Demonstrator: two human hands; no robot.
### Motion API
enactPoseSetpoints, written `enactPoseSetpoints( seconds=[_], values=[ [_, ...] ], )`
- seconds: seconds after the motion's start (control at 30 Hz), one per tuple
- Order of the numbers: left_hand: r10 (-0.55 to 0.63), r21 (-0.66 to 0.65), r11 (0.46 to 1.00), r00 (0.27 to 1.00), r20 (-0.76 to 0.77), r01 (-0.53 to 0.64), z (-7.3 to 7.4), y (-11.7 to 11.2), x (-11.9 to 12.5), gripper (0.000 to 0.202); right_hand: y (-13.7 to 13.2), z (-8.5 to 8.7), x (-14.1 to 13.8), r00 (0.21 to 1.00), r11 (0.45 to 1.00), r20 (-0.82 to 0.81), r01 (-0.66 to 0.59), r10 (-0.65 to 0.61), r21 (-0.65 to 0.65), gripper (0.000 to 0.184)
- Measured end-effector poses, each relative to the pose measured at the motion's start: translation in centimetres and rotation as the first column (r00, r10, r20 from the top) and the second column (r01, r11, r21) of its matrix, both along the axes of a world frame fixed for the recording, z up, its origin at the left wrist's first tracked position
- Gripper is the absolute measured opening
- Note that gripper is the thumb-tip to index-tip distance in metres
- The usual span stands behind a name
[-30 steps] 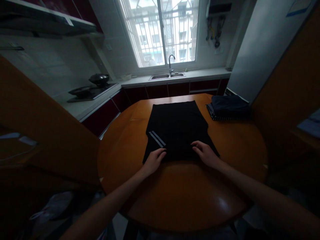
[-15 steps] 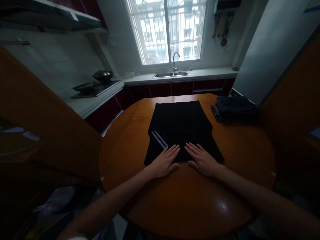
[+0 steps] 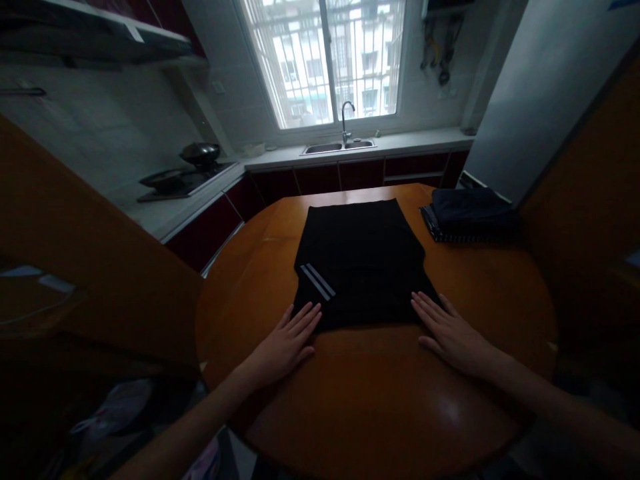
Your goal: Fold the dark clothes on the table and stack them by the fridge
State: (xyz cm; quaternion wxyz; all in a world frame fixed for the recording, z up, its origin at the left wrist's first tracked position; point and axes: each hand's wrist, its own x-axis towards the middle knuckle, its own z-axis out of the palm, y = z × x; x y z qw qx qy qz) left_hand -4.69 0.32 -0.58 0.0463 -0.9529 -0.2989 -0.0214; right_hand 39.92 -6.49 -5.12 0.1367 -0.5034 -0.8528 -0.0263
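Observation:
A black garment (image 3: 363, 247), apparently a folded top, lies flat on the wooden table (image 3: 370, 393). Two pale grey stripes (image 3: 319, 282) run slantwise across its left side. At the garment's near left corner, my left hand (image 3: 287, 343) rests with its fingers stretched out over the cloth. My right hand (image 3: 453, 333) lies flat at the near right corner, fingertips on the fabric and palm toward the table. Neither hand grips anything.
A stack of dark folded clothes (image 3: 470, 213) sits at the table's far right. Beyond the table are a counter with a sink (image 3: 325, 148), and a stove (image 3: 187, 183) with a wok (image 3: 200, 153) at the left. A tall grey fridge (image 3: 515, 100) stands on the right.
My hands have slid apart from the middle of the garment's near edge, the left one leftward and the right one rightward. The garment stays in place, and the camera view has shifted slightly.

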Motion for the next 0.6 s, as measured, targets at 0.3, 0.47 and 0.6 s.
enactPoseSetpoints(
  seconds=[0.3, 0.47, 0.6],
  values=[
    [-0.12, -0.033, 0.992, 0.992, 0.046, 0.121, 1.9, 0.4, -2.3, 0.066, 0.4, 2.3, 2.4, 0.992, 0.986, -0.047, -0.114, 0.121, 0.12, 0.053],
    [-0.171, -0.02, 0.985, 0.985, 0.012, 0.172, 1.8, 1.8, -1.1, 0.066, 1.3, 2.7, 3.1, 0.973, 0.962, 0.048, -0.23, 0.226, 0.146, 0.057],
    [-0.203, 0.049, 0.979, 0.976, 0.077, 0.2, 0.5, 3.6, -1.3, 0.056, 2.5, 2.4, 3.4, 0.948, 0.936, 0.093, -0.316, 0.305, 0.156, 0.053]
  ],
)
